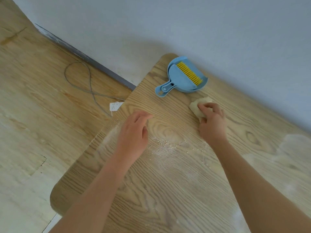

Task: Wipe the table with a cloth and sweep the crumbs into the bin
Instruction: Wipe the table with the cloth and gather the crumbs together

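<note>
On a pale wood-grain table point(168, 190), the right hand point(212, 121) clutches a crumpled cream cloth point(197, 106), half hidden under its fingers. The left hand point(134, 132) rests unclenched, holding nothing, beside scattered crumbs point(165, 142). At the far edge lies a blue plastic dustpan point(182, 78) with a yellow-bristled brush point(189, 73).

We see open tabletop point(168, 190) on every side of the crumbs point(165, 142). Beyond the crumbs, the blue dustpan point(180, 81) holding a yellow-bristled brush point(189, 73) blocks the far corner against the wall point(185, 27); a crumpled cloth point(197, 105) lies just right of it.
</note>
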A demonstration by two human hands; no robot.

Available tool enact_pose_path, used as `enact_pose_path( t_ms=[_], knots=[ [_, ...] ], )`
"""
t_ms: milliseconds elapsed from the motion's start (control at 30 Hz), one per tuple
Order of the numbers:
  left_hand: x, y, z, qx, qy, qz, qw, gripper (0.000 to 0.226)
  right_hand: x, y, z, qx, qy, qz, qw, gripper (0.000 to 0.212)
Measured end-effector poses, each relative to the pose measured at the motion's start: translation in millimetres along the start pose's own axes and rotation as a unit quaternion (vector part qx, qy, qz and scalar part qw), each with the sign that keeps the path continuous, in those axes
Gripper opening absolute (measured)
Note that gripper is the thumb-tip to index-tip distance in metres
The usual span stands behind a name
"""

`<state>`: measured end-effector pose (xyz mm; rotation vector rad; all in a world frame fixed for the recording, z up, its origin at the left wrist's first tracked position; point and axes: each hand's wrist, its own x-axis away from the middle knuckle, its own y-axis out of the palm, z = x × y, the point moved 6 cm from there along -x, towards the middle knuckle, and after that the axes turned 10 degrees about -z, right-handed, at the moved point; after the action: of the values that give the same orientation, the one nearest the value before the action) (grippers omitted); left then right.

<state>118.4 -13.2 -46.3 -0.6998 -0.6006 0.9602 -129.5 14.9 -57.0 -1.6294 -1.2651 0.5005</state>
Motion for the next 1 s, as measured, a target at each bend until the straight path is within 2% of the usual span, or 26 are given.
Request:
enact_pose_path(
  t_ms=[200,267,400,500,600,667,733,800,900,1000],
  knots=[
    [-1,12,12,-0.003,0.011,-0.014,1.000,0.042,58,41,-49,-0.044,-0.162,-0.058,0.984,0.049],
    [-2,13,19,-0.011,0.021,-0.013,1.000,0.041,75,45,-52,-0.073,-0.187,-0.070,0.977,0.048],
    [-5,16,31,-0.021,0.047,-0.022,0.998,0.043,71,0,-25,-0.152,-0.127,0.023,0.980,0.043],
    [-7,21,41,-0.019,0.057,-0.032,0.998,0.042,49,-43,24,-0.144,-0.052,0.088,0.984,0.042],
    [-6,28,49,-0.021,0.060,-0.042,0.997,0.042,34,-52,81,-0.092,0.057,0.056,0.993,0.049],
    [-4,32,53,-0.020,0.056,-0.050,0.997,0.042,39,-38,95,-0.047,0.087,0.018,0.995,0.052],
    [-3,37,59,-0.023,0.057,-0.054,0.997,0.042,55,-25,86,-0.036,0.054,0.021,0.998,0.052],
    [-1,39,63,-0.025,0.061,-0.054,0.996,0.042,74,-8,60,-0.046,-0.023,0.028,0.998,0.053],
    [2,41,69,-0.043,0.076,-0.058,0.994,0.044,97,13,26,-0.123,-0.102,-0.008,0.987,0.046],
    [7,36,74,-0.042,0.076,-0.048,0.995,0.044,98,-1,25,-0.215,-0.069,0.023,0.974,0.043]
  ],
)
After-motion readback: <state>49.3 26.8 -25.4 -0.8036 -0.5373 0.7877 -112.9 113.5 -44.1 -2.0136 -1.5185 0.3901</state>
